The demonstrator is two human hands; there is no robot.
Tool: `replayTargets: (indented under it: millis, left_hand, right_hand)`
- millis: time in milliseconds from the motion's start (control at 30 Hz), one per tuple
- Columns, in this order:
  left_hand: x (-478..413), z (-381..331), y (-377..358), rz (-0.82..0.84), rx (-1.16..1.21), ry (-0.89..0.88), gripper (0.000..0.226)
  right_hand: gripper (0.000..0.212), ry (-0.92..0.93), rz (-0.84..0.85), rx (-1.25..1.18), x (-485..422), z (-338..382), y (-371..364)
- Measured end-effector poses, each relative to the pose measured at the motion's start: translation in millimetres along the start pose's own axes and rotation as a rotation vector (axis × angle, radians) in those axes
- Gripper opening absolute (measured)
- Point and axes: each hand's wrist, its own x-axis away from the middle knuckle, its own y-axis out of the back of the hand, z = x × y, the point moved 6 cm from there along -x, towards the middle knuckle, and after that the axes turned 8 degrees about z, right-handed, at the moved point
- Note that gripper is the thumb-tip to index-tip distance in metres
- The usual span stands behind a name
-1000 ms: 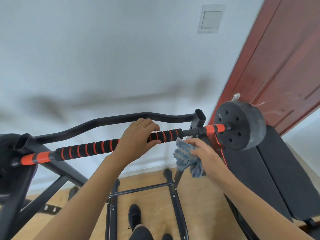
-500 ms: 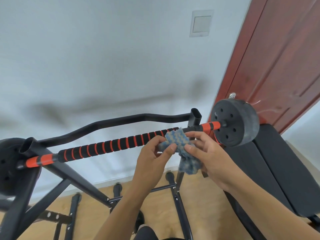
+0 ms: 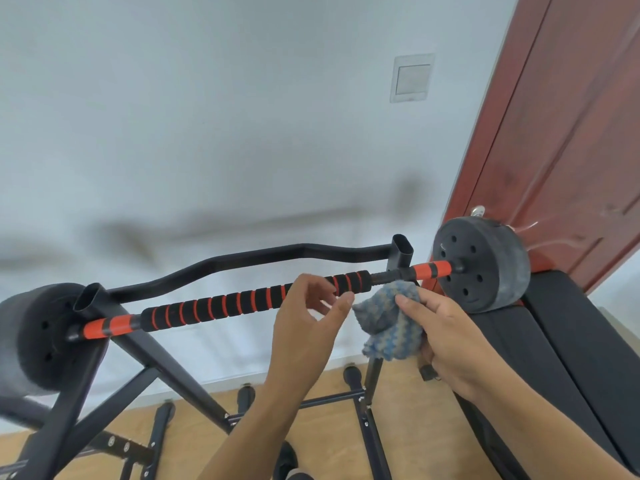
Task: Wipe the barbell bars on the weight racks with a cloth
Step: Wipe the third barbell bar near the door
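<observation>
Blue-and-tan waffle-knit cloth [image 3: 389,323], bunched, pinched by curled fingers of the right hand [image 3: 450,337], just below the barbell bar [image 3: 214,306] near its right end. Left hand [image 3: 304,327]: fingers loose, released, thumb tip beside the cloth corner. Bar: ribbed black foam with orange rings, resting on the black tubular rack [image 3: 401,252]; round black plates [image 3: 485,268] at both ends.
</observation>
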Motion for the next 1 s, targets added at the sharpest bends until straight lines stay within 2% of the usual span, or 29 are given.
replayTargets:
  millis: [33,100,133,167,267,333,400,500,600,700,767,900,1000]
  left_hand:
    - [1,9,-6,0.051,0.018,0.098,0.039]
    - [2,21,-23,0.253,0.103,0.254,0.063]
    - [3,22,-30,0.318,0.153,0.276,0.065]
    - [3,22,-33,0.330,0.193,0.254,0.059]
    - [-1,16,-28,0.235,0.220,0.083,0.039]
    - [-3,14,-22,0.196,0.147,-0.003,0.029]
    - [-4,17,-18,0.203,0.074,-0.018,0.020]
    - [-1,21,-18,0.219,-0.049,-0.011,0.027]
    - [1,21,-20,0.159,-0.313,-0.091,0.015]
    - [2,22,-22,0.183,-0.365,-0.143,0.004]
    - [3,23,-21,0.244,-0.301,-0.138,0.003]
    - [1,23,-21,0.363,-0.012,-0.028,0.012]
    - [-1,23,-19,0.381,0.157,0.026,0.011]
  right_hand:
    - [0.024,-0.008,-0.005,0.005,0,0,2]
    - [0.025,-0.015,0.007,0.081,0,1,4]
    - [0.025,-0.019,0.018,0.099,0,0,4]
    - [0.025,-0.022,0.028,0.085,0,0,4]
    - [0.025,-0.016,0.058,0.026,2,3,4]
    - [0.023,0.022,0.038,0.096,3,4,8]
    - [0.023,0.052,-0.010,0.165,3,4,15]
    - [0.031,0.090,-0.063,0.268,2,4,22]
    - [0.029,0.128,-0.004,0.408,3,5,22]
    - [0.017,0.159,0.011,0.542,2,8,24]
    - [0.018,0.166,-0.009,0.592,0,9,25]
    - [0.044,0.168,0.067,0.684,-3,7,12]
    - [0.036,0.073,0.183,0.530,-6,-1,-2]
